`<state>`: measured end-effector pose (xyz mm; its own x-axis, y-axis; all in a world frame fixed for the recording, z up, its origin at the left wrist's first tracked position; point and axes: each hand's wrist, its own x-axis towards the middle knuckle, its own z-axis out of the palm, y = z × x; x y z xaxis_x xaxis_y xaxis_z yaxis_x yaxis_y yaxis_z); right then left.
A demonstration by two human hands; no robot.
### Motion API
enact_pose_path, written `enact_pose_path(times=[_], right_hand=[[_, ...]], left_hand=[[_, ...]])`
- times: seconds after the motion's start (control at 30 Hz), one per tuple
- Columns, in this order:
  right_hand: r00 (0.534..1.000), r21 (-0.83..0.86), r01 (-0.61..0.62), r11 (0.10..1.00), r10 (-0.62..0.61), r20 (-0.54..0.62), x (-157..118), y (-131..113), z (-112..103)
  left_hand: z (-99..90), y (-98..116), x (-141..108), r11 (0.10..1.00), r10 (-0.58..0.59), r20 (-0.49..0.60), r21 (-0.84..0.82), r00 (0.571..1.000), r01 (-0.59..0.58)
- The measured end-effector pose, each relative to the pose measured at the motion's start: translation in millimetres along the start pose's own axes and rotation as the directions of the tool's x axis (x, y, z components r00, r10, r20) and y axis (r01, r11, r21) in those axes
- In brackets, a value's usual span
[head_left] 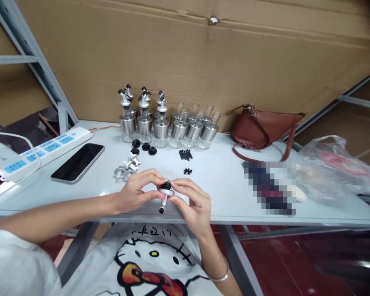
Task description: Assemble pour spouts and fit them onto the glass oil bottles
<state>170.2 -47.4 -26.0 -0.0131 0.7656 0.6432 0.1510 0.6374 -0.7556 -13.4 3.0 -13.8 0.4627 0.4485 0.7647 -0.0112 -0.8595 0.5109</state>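
White shirt (89, 263), cat-face print, lettering unclear; left hand (138, 191) and right hand (193, 201), thumbs and fingers pinched together on one spout (166, 191) above the desk (228, 193) near its front edge; beyond, power strip (77, 135), blue labels unreadable; then bottles (162, 130)

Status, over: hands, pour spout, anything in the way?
Left hand and right hand pinching pour spout. Black stopper faces away from shirt. Silver parts near left hand; no obstruction seen.
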Motion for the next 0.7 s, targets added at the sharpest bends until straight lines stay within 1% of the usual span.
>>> enact_pose_path(times=[0.07,0.13,0.23,0.37,0.43,0.5,0.53,0.6,0.67,0.7], right_hand=[[0.999,-0.026,-0.008,1.000,0.007,-0.036,-2.0,-0.4,1.7],[0.997,-0.055,-0.047,0.997,0.044,-0.060,-3.9,-0.9,3.5],[0.987,-0.031,-0.157,0.987,0.155,-0.047,-5.0,-1.5,5.2],[0.943,0.068,-0.330,0.942,0.332,-0.021,-1.9,-4.1,4.1],[0.928,0.071,-0.373,0.925,0.373,0.020,1.8,-6.8,1.8],[0.927,0.020,-0.370,0.929,0.367,0.075,7.0,-9.2,-1.6],[0.932,-0.029,-0.349,0.937,0.350,0.093,10.3,-9.6,-3.9],[0.953,-0.179,-0.268,0.946,0.288,0.097,17.5,-7.6,-9.2],[0.974,-0.380,-0.177,0.908,0.218,0.068,24.7,-1.6,-14.9],[0.975,-0.480,-0.156,0.863,0.212,0.063,28.0,2.5,-17.3]], left_hand=[[-0.2,-2.0,2.4,1.000,-0.005,0.010,0.004,1.000,0.005],[-0.9,-4.0,4.7,1.000,-0.017,0.046,0.018,0.999,0.016],[-2.2,-5.3,6.0,0.998,-0.032,0.114,0.057,0.993,0.025],[-2.0,-3.3,3.3,0.990,0.048,0.242,0.115,0.969,-0.078],[-1.1,-2.4,1.9,0.988,0.049,0.262,0.129,0.964,-0.085],[-0.3,-2.3,1.6,0.991,0.025,0.240,0.118,0.970,-0.055],[0.0,-2.6,1.8,0.994,0.015,0.221,0.103,0.975,-0.038],[0.3,-3.7,2.3,0.997,-0.027,0.166,0.078,0.986,0.014],[0.8,-5.5,1.9,0.994,-0.091,0.108,0.077,0.990,0.083],[1.4,-6.5,1.3,0.989,-0.130,0.083,0.079,0.988,0.123]])
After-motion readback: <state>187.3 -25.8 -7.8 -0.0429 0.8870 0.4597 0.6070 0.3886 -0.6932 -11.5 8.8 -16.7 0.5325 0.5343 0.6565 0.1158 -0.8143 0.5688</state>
